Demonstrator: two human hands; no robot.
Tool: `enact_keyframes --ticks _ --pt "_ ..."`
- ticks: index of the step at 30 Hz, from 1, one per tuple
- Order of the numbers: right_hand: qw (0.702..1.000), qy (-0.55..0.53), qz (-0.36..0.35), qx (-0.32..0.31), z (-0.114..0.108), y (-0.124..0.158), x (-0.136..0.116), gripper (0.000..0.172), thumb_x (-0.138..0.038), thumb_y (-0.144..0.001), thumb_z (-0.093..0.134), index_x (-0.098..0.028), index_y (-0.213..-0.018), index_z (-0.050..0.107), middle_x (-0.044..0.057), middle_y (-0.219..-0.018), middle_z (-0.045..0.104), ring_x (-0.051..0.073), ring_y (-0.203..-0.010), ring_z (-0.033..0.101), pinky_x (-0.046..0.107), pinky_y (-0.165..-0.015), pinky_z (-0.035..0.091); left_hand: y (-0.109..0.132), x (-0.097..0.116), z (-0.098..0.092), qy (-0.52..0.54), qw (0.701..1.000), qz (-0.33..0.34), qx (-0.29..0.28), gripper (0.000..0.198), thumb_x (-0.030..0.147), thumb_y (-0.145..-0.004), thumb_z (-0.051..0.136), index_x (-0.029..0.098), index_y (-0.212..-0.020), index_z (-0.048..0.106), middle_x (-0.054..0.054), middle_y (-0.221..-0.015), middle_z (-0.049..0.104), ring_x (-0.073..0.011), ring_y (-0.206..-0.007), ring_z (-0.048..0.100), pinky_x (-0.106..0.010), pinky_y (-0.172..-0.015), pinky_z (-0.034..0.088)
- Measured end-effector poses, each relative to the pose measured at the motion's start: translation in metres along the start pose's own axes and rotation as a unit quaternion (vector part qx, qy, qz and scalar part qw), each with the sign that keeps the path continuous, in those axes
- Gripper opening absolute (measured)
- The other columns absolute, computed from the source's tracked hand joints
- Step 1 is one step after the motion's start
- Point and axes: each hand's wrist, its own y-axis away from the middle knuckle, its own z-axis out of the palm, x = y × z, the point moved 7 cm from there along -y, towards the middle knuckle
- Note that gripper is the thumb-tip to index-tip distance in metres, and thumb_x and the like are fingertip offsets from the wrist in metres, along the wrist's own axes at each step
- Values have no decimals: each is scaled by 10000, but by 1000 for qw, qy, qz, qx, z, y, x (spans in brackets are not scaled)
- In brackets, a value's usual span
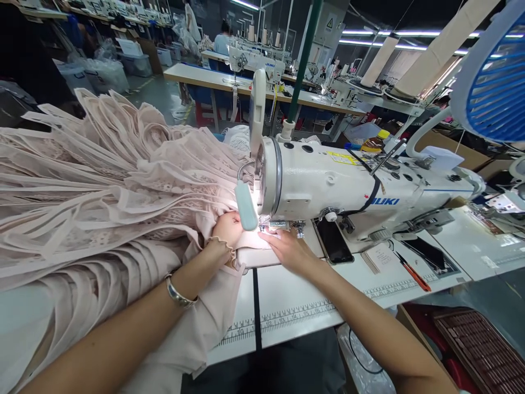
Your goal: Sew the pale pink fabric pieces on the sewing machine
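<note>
Pale pink fabric (251, 241) lies under the lit needle area of a white sewing machine (303, 175). My left hand (228, 227), with a bracelet at the wrist, is closed on the fabric just left of the needle, partly behind a pale green lamp (246, 206). On the needle's right side, my right hand (289, 249) holds the fabric's edge with its fingertips close to the presser foot. A large heap of pink lace-trimmed garment pieces (135, 175) spreads leftward from the machine and hangs over the table's front.
Right of my right hand lie a phone (334, 241) and orange-handled thread snips (414, 272). A measuring scale (303, 317) runs along the table's front edge. A blue fan (492, 76) hangs at upper right. Another sewing table (197, 76) stands behind.
</note>
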Motion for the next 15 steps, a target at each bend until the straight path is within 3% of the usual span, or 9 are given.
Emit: enact_keyframes --ticks 7,11,15 --pt "1000 17 -10 13 -3 2 -5 430 -197 -978 353 -278 -1358 538 73 -1338 587 233 -1005 603 387 -866 491 0 8 -1 -43 999 30 -12 159 298 -715 537 232 -573 512 -53 -652 676 -234 -660 643 -341 -614 500" --pt "999 13 -20 24 -3 2 -5 405 -202 -983 364 -254 -1331 566 66 -1339 593 234 -1062 596 379 -869 495 3 10 -3 -84 994 74 -2 86 269 -743 521 228 -703 585 -60 -754 710 -252 -783 674 -331 -685 517" --pt "998 25 -35 43 -2 3 -5 384 -203 -985 382 -238 -1307 587 73 -1305 616 220 -1056 607 351 -837 508 10 16 -3 -122 981 150 -14 158 225 -820 446 218 -774 597 -69 -845 704 -235 -874 662 -336 -773 532"
